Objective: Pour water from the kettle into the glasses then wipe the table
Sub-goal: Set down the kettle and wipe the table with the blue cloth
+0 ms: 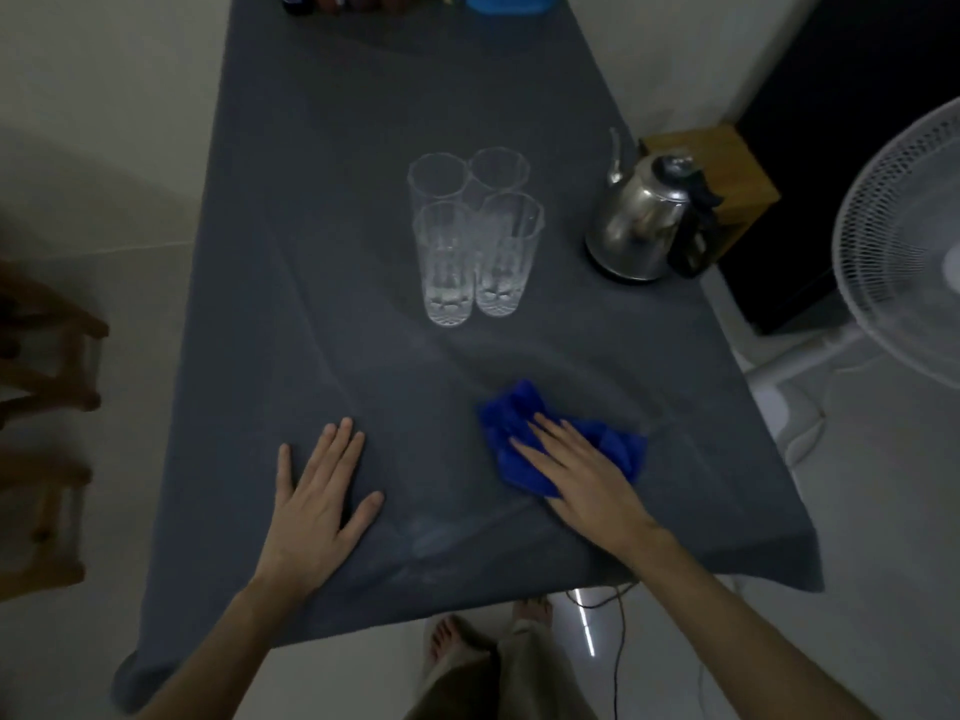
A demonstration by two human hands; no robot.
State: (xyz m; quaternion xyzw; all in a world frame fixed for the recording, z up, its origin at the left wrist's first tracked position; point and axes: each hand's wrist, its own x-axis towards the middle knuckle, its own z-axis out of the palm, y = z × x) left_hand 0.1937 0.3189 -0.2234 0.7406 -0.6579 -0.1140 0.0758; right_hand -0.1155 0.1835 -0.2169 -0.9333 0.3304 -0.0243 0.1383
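Several clear tall glasses stand bunched together in the middle of the table, which is covered by a dark grey cloth. A steel kettle with a black handle stands at the table's right edge. A crumpled blue cloth lies near the front right. My right hand lies flat on top of it, fingers stretched, pressing it down. My left hand rests flat on the tablecloth to the left, fingers spread, holding nothing.
A white standing fan is close to the right, with a wooden box behind the kettle. Wooden furniture stands at the left. Several items line the far end. A cable runs over the floor by my feet.
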